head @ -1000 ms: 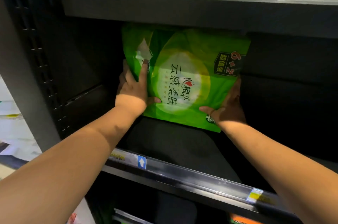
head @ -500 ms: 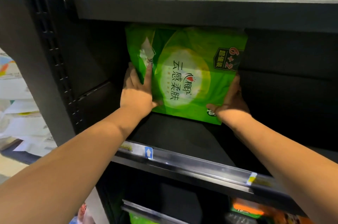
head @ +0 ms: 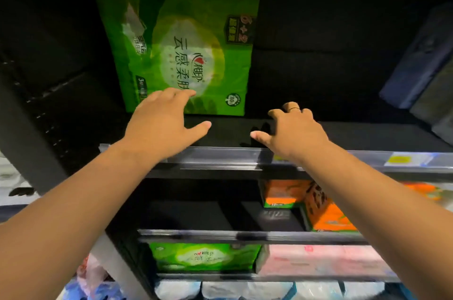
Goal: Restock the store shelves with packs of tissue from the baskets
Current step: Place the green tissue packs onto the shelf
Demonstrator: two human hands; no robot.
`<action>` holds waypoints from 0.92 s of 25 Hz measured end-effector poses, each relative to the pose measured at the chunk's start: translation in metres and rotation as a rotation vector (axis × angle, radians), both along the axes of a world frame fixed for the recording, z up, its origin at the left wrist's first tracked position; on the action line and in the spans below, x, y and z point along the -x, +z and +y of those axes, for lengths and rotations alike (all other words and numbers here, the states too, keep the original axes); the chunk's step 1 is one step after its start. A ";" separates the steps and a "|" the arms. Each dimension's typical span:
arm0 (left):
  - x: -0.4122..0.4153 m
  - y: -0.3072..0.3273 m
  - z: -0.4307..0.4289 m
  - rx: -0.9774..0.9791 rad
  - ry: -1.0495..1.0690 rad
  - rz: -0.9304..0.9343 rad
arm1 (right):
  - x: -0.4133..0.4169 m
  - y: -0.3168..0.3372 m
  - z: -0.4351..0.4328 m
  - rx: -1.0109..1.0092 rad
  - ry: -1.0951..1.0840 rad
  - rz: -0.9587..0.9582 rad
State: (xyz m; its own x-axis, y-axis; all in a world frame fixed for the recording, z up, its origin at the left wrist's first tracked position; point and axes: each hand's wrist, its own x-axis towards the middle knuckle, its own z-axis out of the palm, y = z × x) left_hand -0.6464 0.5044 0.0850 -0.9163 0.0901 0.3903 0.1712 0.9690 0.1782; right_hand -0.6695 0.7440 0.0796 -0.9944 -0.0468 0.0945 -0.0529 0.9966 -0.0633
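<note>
Inspector: Location of the green tissue pack (head: 186, 54)?
Clerk: Upright on the shelf (head: 343, 133), at the back, left side.
Inspector: Hands?
Clerk: Left hand (head: 161, 125): fingers spread, holding nothing, just before the pack's lower edge; contact undetermined. Right hand (head: 294, 130): fingers loosely curled, empty, above the shelf's front.

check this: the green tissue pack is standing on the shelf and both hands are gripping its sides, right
Not quite. In the head view the green tissue pack does stand on the shelf, but neither hand grips its sides. The left hand is open, fingers spread in front of the pack's lower edge. The right hand is clear of the pack, nearer the shelf's front, and holds nothing.
</note>
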 end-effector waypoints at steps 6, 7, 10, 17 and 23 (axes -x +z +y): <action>-0.050 -0.013 0.084 -0.002 -0.239 0.122 | -0.086 -0.002 0.063 -0.107 -0.096 0.170; -0.059 -0.017 0.101 -0.019 -0.281 0.132 | -0.102 -0.006 0.077 -0.093 -0.124 0.192; -0.085 -0.033 0.160 -0.042 -0.404 0.113 | -0.153 -0.028 0.132 -0.051 -0.198 0.206; -0.160 -0.083 0.338 -0.019 -0.621 -0.042 | -0.279 -0.087 0.290 -0.019 -0.417 0.106; -0.216 -0.126 0.485 -0.006 -0.822 -0.155 | -0.375 -0.124 0.409 -0.023 -0.620 0.064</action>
State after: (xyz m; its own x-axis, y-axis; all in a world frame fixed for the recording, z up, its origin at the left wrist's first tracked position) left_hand -0.4306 0.9897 -0.0407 -0.6026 0.7517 0.2679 0.7964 0.5448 0.2625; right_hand -0.2946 1.1532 -0.0445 -0.8298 0.5345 0.1607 0.5328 0.8443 -0.0570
